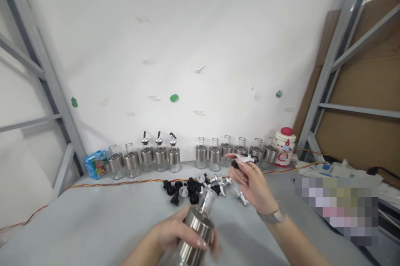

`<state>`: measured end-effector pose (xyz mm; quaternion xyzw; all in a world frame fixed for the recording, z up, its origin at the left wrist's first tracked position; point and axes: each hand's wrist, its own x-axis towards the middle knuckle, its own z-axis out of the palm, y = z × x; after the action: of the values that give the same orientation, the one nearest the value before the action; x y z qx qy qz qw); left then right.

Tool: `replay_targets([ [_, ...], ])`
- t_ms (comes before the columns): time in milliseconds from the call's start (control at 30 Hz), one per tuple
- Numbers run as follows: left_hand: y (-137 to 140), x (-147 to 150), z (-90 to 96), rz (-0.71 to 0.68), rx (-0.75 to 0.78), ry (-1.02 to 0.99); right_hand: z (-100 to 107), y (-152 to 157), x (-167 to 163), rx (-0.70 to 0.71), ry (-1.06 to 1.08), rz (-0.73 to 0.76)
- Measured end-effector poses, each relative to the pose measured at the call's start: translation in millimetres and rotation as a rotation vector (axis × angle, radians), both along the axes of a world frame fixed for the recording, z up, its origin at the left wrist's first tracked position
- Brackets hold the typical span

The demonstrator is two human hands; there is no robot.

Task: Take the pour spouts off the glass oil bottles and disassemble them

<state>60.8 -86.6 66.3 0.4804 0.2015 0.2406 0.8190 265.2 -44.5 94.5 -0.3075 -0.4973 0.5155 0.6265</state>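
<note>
My left hand [179,232] is wrapped round a glass bottle [200,224] with a steel sleeve, tilted with its uncapped neck up and to the right. Off to the right, my right hand [250,182] pinches a pour spout [246,159] with silver and black parts, raised apart from the bottle. Behind the held bottle lies a pile of loose black stoppers [192,186] and silver spout pieces [220,182]. A watch [276,216] is on my right wrist.
Along the wall stand bottles with spouts fitted [160,157] and several bottles without [214,154]. A blue box [97,164] is at the left, a white jar with a red lid [285,147] at the right. A twisted cable [125,182] crosses the grey table [78,220].
</note>
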Motion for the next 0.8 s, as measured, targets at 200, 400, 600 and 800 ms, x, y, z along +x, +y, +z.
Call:
replay_targets([
  [200,6.1,11.6,-9.6,0.367,-0.11,-0.286,-26.1,4.6,-13.4,0.049,-0.626,0.065],
  [400,7.0,12.5,-15.9,0.441,-0.22,-0.214,-28.9,-12.3,-21.9,0.195,-0.919,0.132],
  [600,12.9,12.6,-12.4,0.547,-0.189,-0.195,-7.8,-2.1,-2.6,0.161,-0.797,0.232],
  [800,12.3,17.9,-25.5,0.682,0.096,0.175,-5.3,1.4,-34.9,0.046,-0.677,0.109],
])
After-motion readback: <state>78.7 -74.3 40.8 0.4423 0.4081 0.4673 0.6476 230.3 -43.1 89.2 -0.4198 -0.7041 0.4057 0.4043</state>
